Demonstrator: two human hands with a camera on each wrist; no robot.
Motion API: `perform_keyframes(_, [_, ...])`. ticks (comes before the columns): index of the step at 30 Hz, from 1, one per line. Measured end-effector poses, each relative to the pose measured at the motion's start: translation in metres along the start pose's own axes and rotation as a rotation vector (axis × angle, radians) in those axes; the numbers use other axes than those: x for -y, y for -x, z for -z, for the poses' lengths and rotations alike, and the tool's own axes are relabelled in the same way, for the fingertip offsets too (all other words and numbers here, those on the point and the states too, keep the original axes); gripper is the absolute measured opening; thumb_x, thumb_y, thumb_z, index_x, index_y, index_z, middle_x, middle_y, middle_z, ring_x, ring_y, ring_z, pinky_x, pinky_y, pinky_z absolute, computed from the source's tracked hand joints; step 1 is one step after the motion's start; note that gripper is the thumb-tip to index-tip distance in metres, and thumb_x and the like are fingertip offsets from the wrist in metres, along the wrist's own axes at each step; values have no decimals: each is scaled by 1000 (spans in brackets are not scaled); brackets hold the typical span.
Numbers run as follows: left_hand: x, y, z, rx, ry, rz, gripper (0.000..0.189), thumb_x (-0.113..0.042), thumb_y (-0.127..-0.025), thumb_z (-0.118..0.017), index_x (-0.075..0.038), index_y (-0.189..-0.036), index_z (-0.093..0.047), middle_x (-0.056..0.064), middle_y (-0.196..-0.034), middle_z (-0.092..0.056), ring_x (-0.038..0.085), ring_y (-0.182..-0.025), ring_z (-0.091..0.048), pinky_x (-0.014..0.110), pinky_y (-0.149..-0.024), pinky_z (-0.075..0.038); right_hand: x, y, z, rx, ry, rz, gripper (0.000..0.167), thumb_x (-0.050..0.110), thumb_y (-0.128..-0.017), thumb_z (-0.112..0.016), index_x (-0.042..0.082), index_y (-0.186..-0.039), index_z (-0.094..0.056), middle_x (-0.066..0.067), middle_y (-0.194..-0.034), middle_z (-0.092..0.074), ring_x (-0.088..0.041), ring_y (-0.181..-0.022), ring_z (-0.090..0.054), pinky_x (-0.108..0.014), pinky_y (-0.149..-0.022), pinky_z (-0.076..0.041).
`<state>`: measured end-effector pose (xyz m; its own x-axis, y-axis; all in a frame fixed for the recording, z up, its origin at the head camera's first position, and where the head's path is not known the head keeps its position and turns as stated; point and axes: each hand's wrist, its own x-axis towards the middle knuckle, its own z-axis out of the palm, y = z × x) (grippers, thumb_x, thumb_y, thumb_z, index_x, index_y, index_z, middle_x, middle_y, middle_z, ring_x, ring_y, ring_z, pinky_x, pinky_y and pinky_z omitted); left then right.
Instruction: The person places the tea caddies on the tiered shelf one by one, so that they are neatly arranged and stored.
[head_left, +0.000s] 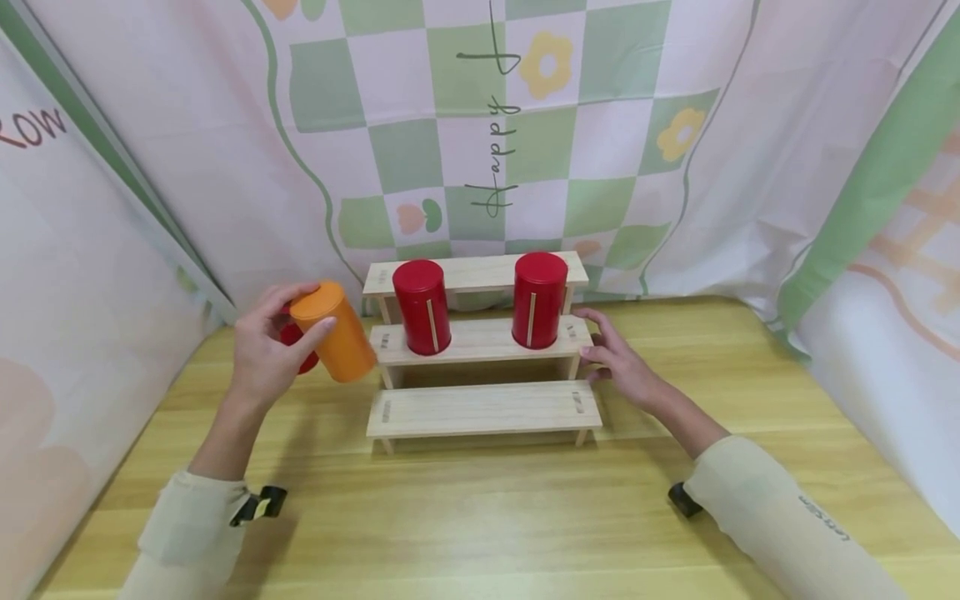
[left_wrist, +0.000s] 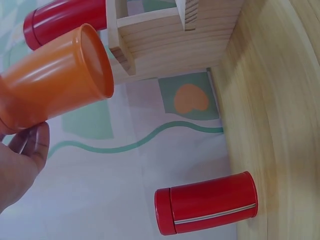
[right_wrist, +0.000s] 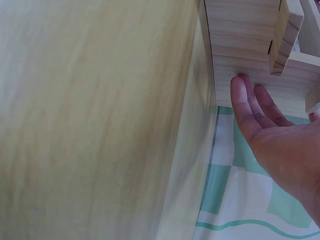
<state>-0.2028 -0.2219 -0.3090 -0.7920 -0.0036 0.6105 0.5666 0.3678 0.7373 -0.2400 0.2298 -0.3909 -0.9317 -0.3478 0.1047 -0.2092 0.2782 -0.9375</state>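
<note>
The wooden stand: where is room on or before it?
Bottom step: wholly bare. Tabletop before it: bare between the sleeves. Middle step: a gap between two red cans. Crowded: left of the stand, orange can and another red can.

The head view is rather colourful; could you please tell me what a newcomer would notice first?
The orange canister catches the eye first, held tilted in the left hand beside the wooden stand. Two red canisters come next, upright on the stand's middle step, before the checkered backdrop.
</note>
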Motion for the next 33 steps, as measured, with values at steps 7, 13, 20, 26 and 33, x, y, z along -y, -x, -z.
perform_keyframes(7, [-5,2,-1,35,25,-32,41,12,-87,-73,10,-127,-65,-5,-115,-61,12,-99,-64,15,-88,-54,1,-1,0,-3,-6,-4,60,20,-107,-42,11,-161,-17,-25,-120,-48,-34,-101,-50,-39,-77,-55])
perform_keyframes(13, [-7,4,-2,72,59,-111,43,18,-82,-73,12,-124,-67,-4,-115,-65,14,-95,-63,15,-82,-55,1,-2,0,0,-7,-12,60,21,-108,-41,11,-161,-16,-26,-122,-48,-35,-102,-50,-40,-79,-54])
perform_keyframes(20, [-9,5,-4,132,103,-181,47,24,-77,-73,13,-122,-67,-1,-115,-67,14,-99,-65,16,-85,-55,1,-1,0,-1,-9,-15,60,21,-107,-42,12,-161,-17,-25,-121,-48,-34,-102,-50,-40,-78,-54])
perform_keyframes(26, [-12,7,-5,177,72,-173,46,23,-77,-74,13,-122,-67,1,-117,-68,12,-101,-65,16,-87,-55,0,0,0,-3,-11,-14,60,20,-107,-42,11,-161,-16,-25,-120,-48,-33,-101,-50,-40,-78,-54])
perform_keyframes(33, [-14,8,-9,204,49,-164,50,21,-77,-76,9,-125,-68,15,-119,-67,11,-104,-66,17,-90,-55,-1,0,0,0,-6,-12,60,19,-107,-42,11,-161,-16,-24,-118,-47,-33,-101,-49,-40,-78,-54])
